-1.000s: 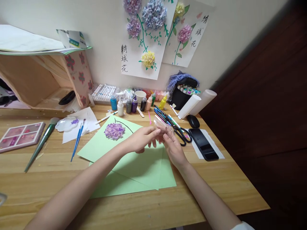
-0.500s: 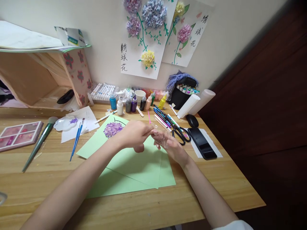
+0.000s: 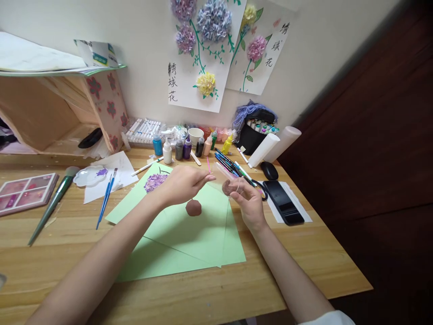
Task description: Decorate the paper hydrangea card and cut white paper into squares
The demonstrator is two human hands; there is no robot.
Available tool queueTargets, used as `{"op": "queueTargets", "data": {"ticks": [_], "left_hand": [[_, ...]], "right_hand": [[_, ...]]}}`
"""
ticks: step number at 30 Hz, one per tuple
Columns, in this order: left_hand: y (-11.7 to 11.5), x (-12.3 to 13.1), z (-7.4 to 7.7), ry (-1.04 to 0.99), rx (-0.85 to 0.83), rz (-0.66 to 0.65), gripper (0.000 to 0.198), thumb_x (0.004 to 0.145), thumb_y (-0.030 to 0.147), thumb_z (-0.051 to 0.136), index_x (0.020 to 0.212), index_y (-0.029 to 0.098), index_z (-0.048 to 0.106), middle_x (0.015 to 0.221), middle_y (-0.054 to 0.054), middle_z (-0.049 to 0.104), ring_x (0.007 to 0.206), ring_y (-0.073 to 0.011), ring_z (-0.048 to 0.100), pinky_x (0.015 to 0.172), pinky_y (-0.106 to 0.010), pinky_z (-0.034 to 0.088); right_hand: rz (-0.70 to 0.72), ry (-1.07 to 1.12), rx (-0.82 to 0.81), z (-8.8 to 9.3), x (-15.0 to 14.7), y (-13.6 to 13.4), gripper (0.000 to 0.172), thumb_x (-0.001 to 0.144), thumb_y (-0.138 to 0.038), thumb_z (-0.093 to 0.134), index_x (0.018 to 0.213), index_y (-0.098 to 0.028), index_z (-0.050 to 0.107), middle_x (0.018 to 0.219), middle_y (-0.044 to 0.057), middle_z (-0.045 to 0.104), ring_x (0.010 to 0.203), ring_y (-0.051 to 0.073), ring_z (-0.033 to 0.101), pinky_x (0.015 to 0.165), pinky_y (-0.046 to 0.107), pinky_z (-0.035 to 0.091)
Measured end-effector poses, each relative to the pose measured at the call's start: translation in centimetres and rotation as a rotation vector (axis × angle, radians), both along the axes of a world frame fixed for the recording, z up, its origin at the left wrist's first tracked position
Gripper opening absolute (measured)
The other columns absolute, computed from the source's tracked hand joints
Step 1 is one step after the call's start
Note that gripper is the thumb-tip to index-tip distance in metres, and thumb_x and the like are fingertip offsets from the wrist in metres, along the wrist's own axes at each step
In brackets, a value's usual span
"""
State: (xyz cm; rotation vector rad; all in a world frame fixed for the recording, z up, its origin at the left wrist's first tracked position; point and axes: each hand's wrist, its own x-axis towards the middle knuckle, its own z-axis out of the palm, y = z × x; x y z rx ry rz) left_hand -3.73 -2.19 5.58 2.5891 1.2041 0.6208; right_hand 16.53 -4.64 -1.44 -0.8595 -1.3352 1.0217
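My left hand (image 3: 184,183) is over the green paper (image 3: 199,243), its fingers reaching right in a pinch. Just below it shows a flat-faced brown lump (image 3: 194,208), like clay, apparently held from beneath; the grip is hidden. My right hand (image 3: 249,201) is closed around a clear plastic wrapper (image 3: 223,174), with more brown material (image 3: 228,187) visible in it. The left fingertips are close to the wrapper's edge; I cannot tell if they touch. A purple textured flower (image 3: 155,182) on the paper is partly covered by my left hand.
Paint bottles (image 3: 187,148) and a white cup (image 3: 196,135) line the back. Pens (image 3: 228,163), black scissors (image 3: 263,192) and a phone (image 3: 283,202) lie right. Leftward are paintbrushes (image 3: 107,198), a palette (image 3: 89,176) and a large green-handled brush (image 3: 54,205).
My hands have drawn apart a little. The right hand has turned, revealing brown material in the clear wrapper, and the left fingers have straightened. The brown lump below the left hand shows more.
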Motion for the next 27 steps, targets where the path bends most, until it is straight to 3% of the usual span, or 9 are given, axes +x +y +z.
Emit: {"op": "queueTargets", "data": {"ticks": [4,7,9,12,15,19,22,27], "left_hand": [[0.2,-0.1,-0.2,-0.051,-0.028,0.024,0.048,0.093,0.045,0.025,0.056,0.017,0.038,0.049,0.003,0.035,0.047,-0.0101,0.031,0.05,-0.026,0.018],[0.2,0.0,-0.3,-0.082,-0.071,0.001,0.048,0.093,0.046,0.024,0.056,0.017,0.037,0.049,0.004,0.035,0.047,-0.0099,0.033,0.05,-0.025,0.019],[0.2,0.1,-0.5,-0.088,-0.085,-0.01,0.048,0.093,0.045,0.024,0.057,0.017,0.038,0.05,0.004,0.037,0.048,-0.0099,0.034,0.05,-0.025,0.02],[0.2,0.4,-0.7,-0.068,-0.082,-0.023,0.047,0.093,0.045,0.026,0.059,0.017,0.043,0.051,0.003,0.041,0.047,-0.01,0.035,0.049,-0.025,0.02],[0.1,0.7,-0.8,-0.015,-0.081,-0.047,0.044,0.093,0.042,0.029,0.061,0.017,0.046,0.054,0.003,0.045,0.048,-0.0104,0.036,0.049,-0.024,0.021],[0.1,0.7,-0.9,0.023,-0.071,-0.051,0.043,0.093,0.039,0.03,0.06,0.017,0.045,0.052,0.003,0.044,0.047,-0.0105,0.033,0.049,-0.025,0.019],[0.2,0.5,-0.9,-0.003,-0.05,-0.047,0.044,0.093,0.041,0.029,0.059,0.017,0.045,0.05,0.003,0.042,0.046,-0.01,0.032,0.049,-0.025,0.019],[0.3,0.4,-0.7,-0.08,-0.131,-0.039,0.046,0.093,0.044,0.027,0.06,0.017,0.044,0.053,0.002,0.046,0.049,-0.0099,0.039,0.051,-0.023,0.024]], "right_hand": [[0.047,0.076,-0.066,0.0,0.4,0.5,0.023,0.078,-0.043,0.062,0.071,-0.021,0.064,0.079,0.003,0.061,0.083,0.019,0.058,0.082,0.038,0.046],[-0.05,0.028,-0.047,-0.1,0.8,0.6,0.017,0.076,-0.039,0.066,0.083,-0.023,0.067,0.082,0.002,0.062,0.068,0.015,0.055,0.07,0.033,0.048],[-0.028,-0.039,-0.069,0.1,1.0,0.5,0.028,0.074,-0.039,0.068,0.098,-0.025,0.066,0.079,0.001,0.061,0.059,0.012,0.05,0.061,0.03,0.047],[0.184,-0.125,-0.157,0.5,1.0,0.0,0.049,0.078,-0.04,0.064,0.124,-0.027,0.052,0.075,0.0,0.058,0.057,0.012,0.048,0.056,0.028,0.045],[0.388,-0.161,-0.185,0.8,1.0,-0.5,0.055,0.081,-0.038,0.06,0.132,-0.029,0.041,0.078,0.0,0.056,0.06,0.011,0.049,0.056,0.027,0.045],[0.334,-0.296,-0.106,1.0,0.9,-0.6,0.028,0.084,-0.031,0.057,0.111,-0.026,0.053,0.086,0.001,0.055,0.068,0.012,0.053,0.059,0.026,0.045],[0.277,-0.373,-0.042,1.1,1.0,-0.6,0.009,0.084,-0.029,0.056,0.09,-0.023,0.054,0.079,0.0,0.054,0.067,0.012,0.053,0.063,0.028,0.046],[0.257,-0.11,-0.026,1.0,1.1,-0.2,0.016,0.085,-0.035,0.054,0.082,-0.023,0.045,0.08,-0.001,0.055,0.062,0.012,0.056,0.053,0.026,0.046]]}}
